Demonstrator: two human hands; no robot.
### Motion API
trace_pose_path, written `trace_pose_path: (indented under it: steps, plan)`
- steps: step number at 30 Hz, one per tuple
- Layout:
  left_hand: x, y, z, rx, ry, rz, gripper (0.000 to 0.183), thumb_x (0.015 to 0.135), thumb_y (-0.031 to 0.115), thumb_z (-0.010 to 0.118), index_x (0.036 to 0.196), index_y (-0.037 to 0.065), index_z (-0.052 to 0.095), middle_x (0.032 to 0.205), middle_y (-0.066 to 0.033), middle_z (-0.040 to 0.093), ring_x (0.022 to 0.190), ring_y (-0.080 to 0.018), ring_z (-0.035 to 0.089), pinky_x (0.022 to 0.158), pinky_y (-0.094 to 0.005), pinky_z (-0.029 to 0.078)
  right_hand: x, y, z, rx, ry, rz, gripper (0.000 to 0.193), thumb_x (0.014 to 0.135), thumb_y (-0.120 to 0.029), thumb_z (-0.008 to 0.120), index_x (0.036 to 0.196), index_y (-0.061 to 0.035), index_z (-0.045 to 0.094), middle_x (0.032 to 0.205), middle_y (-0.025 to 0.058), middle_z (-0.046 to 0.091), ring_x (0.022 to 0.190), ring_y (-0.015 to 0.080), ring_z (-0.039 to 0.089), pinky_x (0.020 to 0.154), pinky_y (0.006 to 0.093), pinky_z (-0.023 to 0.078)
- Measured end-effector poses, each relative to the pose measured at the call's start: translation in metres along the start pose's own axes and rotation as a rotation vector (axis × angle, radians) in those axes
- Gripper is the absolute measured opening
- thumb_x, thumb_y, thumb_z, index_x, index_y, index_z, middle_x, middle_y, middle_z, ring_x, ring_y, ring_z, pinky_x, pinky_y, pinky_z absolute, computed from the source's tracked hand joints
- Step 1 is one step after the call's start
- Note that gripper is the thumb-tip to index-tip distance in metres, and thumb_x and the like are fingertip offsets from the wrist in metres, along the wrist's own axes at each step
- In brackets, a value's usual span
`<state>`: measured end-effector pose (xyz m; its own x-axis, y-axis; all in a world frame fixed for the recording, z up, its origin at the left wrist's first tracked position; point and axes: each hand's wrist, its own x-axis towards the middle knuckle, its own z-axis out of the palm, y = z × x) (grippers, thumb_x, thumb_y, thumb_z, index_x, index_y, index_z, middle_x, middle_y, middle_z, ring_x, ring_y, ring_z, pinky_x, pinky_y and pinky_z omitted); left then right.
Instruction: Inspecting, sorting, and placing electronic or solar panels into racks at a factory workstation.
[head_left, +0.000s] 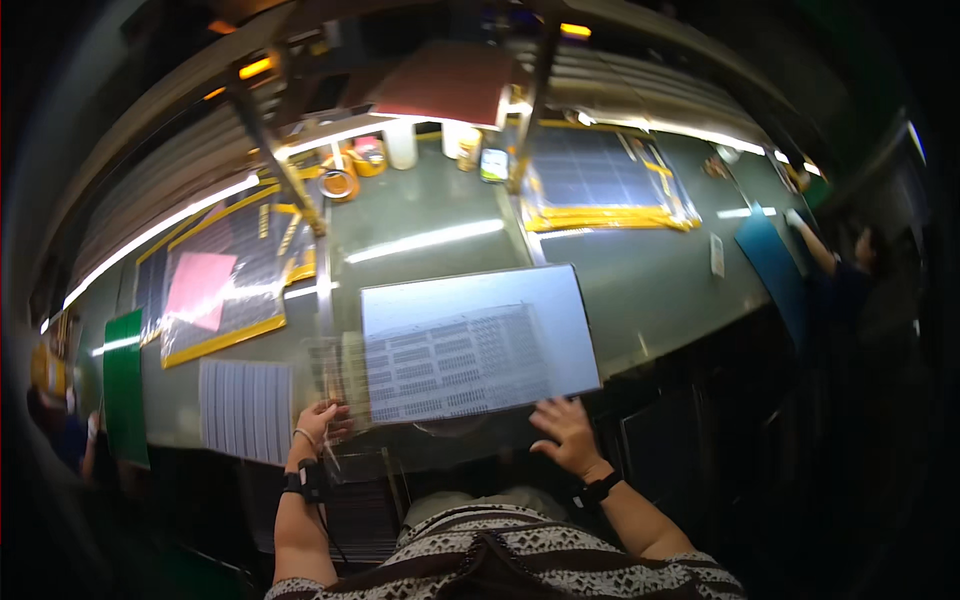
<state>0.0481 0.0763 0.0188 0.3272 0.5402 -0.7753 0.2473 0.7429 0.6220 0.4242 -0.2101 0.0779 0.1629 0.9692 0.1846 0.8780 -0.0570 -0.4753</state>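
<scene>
A lit white panel with a dark frame lies at the table's front edge before me. On it rests a sheet printed with rows of small dark marks. My left hand is at the panel's lower left corner, fingers curled and pinched at a see-through, motion-blurred piece; I cannot make out what this is. My right hand is off the panel's lower right corner, palm down with fingers spread, and holds nothing.
Left of the panel lies a row of pale strips, then a green board. Yellow-edged clear sheets lie beyond, one under pink paper; more yellow-edged sheets lie far right. Tape rolls stand behind. A co-worker's arm reaches beside a blue board.
</scene>
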Motion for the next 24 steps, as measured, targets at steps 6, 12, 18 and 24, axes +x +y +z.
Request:
trace_pose_path:
  steps: [6, 12, 18, 24]
  plan:
    - [-0.004, 0.028, 0.03, 0.027, -0.041, -0.035, 0.031, 0.087, 0.02, 0.051, 0.112, 0.003, 0.046, 0.103, -0.0105, 0.058, 0.089, -0.028, 0.059, 0.068, -0.0369, 0.05, -0.05, 0.064, 0.037, 0.937, 0.035, 1.025, 0.018, 0.083, -0.013, 0.054, 0.093, 0.0019, 0.056, 0.075, 0.0072, 0.063, 0.051, 0.0099, 0.057, 0.038, 0.0212, 0.039]
    - [0.038, 0.063, 0.039, 0.072, 0.108, 0.12, 0.027, 0.083, 0.024, 0.057, 0.097, 0.002, 0.054, 0.085, -0.0088, 0.061, 0.069, -0.0203, 0.06, 0.058, -0.0312, 0.048, -0.037, 0.091, 0.03, 0.989, 0.24, 0.956, 0.009, 0.079, 0.001, 0.051, 0.086, 0.0035, 0.056, 0.069, 0.0082, 0.058, 0.057, 0.0111, 0.057, 0.051, 0.0222, 0.048]
    - [0.09, 0.102, 0.105, 0.282, 0.309, 0.449, 0.015, 0.084, 0.019, 0.056, 0.088, 0.004, 0.056, 0.073, -0.0053, 0.062, 0.057, -0.0125, 0.059, 0.048, -0.0208, 0.044, -0.015, 0.127, 0.007, 0.664, 0.381, 0.997, 0.006, 0.073, 0.001, 0.059, 0.074, 0.0002, 0.054, 0.07, 0.0077, 0.055, 0.059, 0.0132, 0.055, 0.053, 0.0243, 0.047]
    - [0.096, 0.11, 0.111, 0.297, 0.327, 0.497, 0.014, 0.085, 0.019, 0.056, 0.087, 0.005, 0.057, 0.072, -0.0044, 0.062, 0.057, -0.0119, 0.06, 0.046, -0.0198, 0.043, -0.016, 0.133, 0.013, 0.308, 0.368, 0.795, 0.014, 0.067, 0.0, 0.065, 0.073, -0.0018, 0.052, 0.075, 0.0094, 0.047, 0.064, 0.0219, 0.049, 0.059, 0.0307, 0.042]
